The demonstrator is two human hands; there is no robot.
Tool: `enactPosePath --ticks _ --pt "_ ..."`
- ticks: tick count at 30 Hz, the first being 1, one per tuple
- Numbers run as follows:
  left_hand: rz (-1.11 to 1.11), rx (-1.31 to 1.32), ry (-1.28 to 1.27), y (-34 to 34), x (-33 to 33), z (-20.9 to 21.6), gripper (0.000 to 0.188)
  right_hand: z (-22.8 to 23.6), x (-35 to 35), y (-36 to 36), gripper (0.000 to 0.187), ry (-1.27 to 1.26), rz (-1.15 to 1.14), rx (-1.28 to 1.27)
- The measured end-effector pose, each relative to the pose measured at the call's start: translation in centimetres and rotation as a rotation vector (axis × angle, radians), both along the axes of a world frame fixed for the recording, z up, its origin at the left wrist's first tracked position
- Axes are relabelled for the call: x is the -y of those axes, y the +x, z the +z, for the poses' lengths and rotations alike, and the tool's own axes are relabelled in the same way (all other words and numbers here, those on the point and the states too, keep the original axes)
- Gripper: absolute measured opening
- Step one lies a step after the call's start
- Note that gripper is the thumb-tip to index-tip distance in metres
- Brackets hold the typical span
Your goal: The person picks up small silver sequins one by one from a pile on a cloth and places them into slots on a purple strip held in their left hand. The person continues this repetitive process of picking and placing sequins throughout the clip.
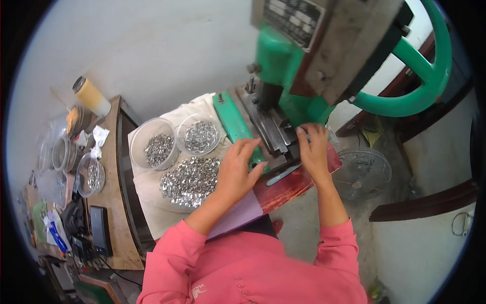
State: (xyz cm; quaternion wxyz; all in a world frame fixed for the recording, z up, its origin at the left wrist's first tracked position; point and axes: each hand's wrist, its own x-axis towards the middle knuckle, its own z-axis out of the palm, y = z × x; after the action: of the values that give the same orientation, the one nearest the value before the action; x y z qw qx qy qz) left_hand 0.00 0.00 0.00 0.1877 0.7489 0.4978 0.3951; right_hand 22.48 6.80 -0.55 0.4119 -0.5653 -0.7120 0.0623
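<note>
A green hand press (276,55) stands in front of me, with a dark metal die (276,134) on its base. My left hand (234,169) is at the left front of the die, thumb and fingers apart, with nothing visible between them. At the right side of the die, the fingers of my right hand (315,147) are bent and drawn together; whatever they pinch is hidden. Left of my left hand lies a heap of small shiny metal pieces (190,181) on a pale cloth (149,195). Behind it are a tub of small metal parts (159,151) and a clear bowl of metal parts (200,137).
A green handwheel (392,106) curves out at the upper right. Below it a floor fan (362,172) stands near the red bench edge (296,190). The side table (119,223) at left carries a yellow bottle (92,95), clear containers and a black power bank (100,230).
</note>
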Motion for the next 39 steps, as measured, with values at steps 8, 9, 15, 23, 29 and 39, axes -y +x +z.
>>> enactPosePath --ticks 8,9,15,23,29,39 --pt "0.071 0.065 -0.071 1.2 -3.4 -0.5 0.099 1.1 -2.5 -1.0 0.037 -0.01 0.033 0.093" --pt "0.071 0.046 -0.075 1.2 -3.8 -0.5 0.102 1.1 -2.6 -1.0 0.039 -0.059 0.032 0.103" --pt "0.007 -0.003 -0.085 0.8 -5.3 -1.0 0.114 0.0 -2.9 -1.3 0.037 -0.278 0.091 -0.06" --pt "-0.139 0.113 -0.334 -0.1 -7.2 0.4 0.114 0.0 0.4 -0.7 0.028 0.061 0.017 -0.18" --pt "-0.217 0.126 -0.41 -0.9 -7.7 1.0 0.109 1.6 5.5 -1.7 0.036 0.067 0.099 0.143" --pt "-0.056 0.319 -0.404 -2.8 -3.7 0.9 0.072 1.1 6.2 -2.1 0.029 0.222 0.077 0.288"
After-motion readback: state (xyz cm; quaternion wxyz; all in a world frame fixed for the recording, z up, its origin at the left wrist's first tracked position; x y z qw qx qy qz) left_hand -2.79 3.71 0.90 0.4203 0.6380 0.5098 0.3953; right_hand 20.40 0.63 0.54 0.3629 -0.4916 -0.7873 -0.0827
